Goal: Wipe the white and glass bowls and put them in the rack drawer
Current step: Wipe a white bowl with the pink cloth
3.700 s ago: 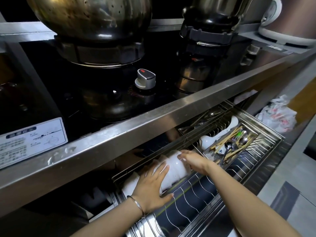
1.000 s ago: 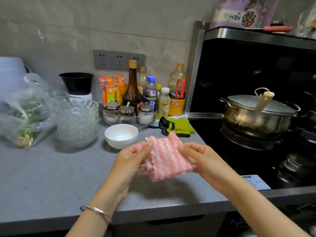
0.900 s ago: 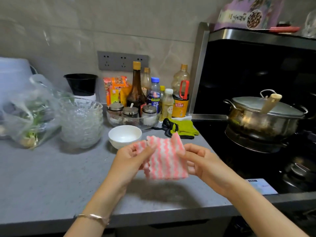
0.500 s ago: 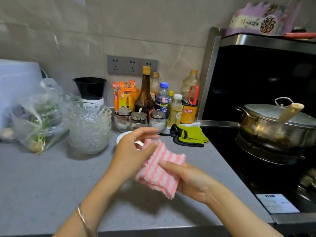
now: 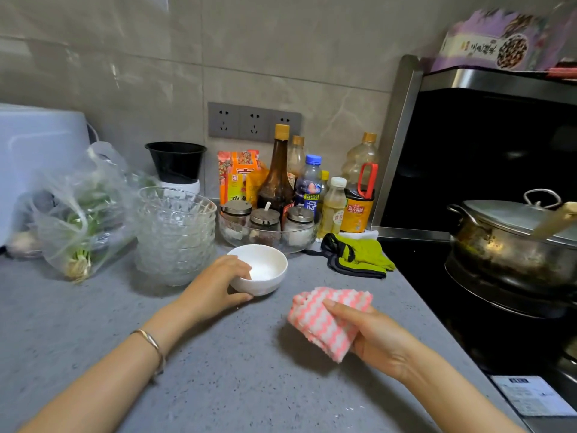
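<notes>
On the counter (image 5: pixel 93 323), the bowl (image 5: pixel 265 270), in the left hand (image 5: pixel 215 289), sits just right of the glass bowls (image 5: pixel 176 235), before the jars (image 5: pixel 268 218). Gloves (image 5: pixel 365 256) lie right; the cloth (image 5: pixel 321 326), in the right hand (image 5: pixel 381 342), nearer. The pot (image 5: pixel 505 245) sits far right.

Lighting and image quality: soft, moderate indoor light; frame edges degraded.
You have diffuse light from overhead: faint, soft-edged shadows lie on the grey counter (image 5: pixel 249 370) under the right hand (image 5: pixel 374 335) and near the glass bowls (image 5: pixel 176 235). Streaky glare marks the wall tiles (image 5: pixel 118 73) far left. The stove recess (image 5: pixel 484 151) at right reads almost black. Your lens bows lines at the edges, and the purple package (image 5: pixel 499 42) far right is smeared.
</notes>
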Available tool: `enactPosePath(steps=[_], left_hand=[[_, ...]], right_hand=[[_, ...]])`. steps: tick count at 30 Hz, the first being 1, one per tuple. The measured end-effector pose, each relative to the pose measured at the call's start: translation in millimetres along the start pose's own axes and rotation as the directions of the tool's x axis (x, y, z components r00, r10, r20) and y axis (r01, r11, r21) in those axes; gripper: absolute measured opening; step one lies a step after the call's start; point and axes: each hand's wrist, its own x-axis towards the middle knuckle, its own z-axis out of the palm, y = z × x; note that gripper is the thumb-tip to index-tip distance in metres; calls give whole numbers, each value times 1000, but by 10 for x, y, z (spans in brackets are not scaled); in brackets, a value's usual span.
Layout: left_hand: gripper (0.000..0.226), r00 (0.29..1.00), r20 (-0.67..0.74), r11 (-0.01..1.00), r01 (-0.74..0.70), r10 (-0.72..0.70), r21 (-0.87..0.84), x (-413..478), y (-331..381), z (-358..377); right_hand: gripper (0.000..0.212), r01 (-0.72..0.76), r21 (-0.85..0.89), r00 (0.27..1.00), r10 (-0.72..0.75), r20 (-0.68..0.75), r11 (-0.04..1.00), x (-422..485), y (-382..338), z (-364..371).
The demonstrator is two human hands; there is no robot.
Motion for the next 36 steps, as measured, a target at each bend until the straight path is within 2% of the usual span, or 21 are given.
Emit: enactPosePath(steps=[3,6,9,13,17,19,20,22,24,25,26,28,30,33,35,36], left_hand=[[38,1000,5,1000,-15,15,-1,16,-35,-9],[37,1000,30,1000,-5,6,-25,43,31,-59],[21,1000,-10,978,15,-17,-209,52,319,-208],[7,999,16,839,-23,38,-543,15,851,-402],[28,991,-14,722,-105,131,-684,38,1291,-421],[36,993,-19,641,-91,118,-762,55,1500,-360],[41,995,-26,595,-80,98,-800,67,1592,-313],[42,996,-75,535,-87,45,-840,85,1796,-242],[25,991,-127,472,-92,-44,-877,109,2016,-210],[22,984,-130,426,-68,-119,-902,109,2131,-194],[32,969,-124,398,-28,-216,-917,111,2223,-159],[57,918,-133,421,39,-373,-906,120,2336,-66],[72,892,-145,447,69,-427,-892,95,2422,36],[65,882,-129,422,85,-453,-903,32,2584,101],[64,859,-136,409,91,-493,-908,21,2644,133],[66,840,-154,419,93,-520,-903,27,2656,150]], right_hand=[[42,3,-7,1000,-3,12,1000,-3,-14,-3],[46,17,23,1000,-17,15,1000,-22,-38,-19],[43,90,56,995,-92,26,994,-50,-79,-61],[42,286,26,958,-287,11,958,-165,-212,-153],[49,484,0,872,-482,-84,875,-295,-388,-238],[55,575,-166,793,-596,-129,801,-358,-425,-239],[51,598,-270,757,-643,-121,755,-405,-400,-218],[52,571,-424,737,-667,-113,703,-417,-431,-149],[65,562,-397,760,-642,-96,725,-423,-406,-238],[62,571,-372,755,-646,-111,732,-446,-390,-268],[56,604,-363,731,-675,-102,709,-542,-364,-267],[57,671,-442,631,-771,-81,595,-700,-267,-348],[56,658,-576,532,-841,-99,485,-748,-238,-430],[39,574,-758,391,-917,-78,309,-722,-319,-540],[36,621,-750,359,-933,16,227,-751,-325,-502],[38,665,-704,386,-922,39,249,-760,-308,-454]])
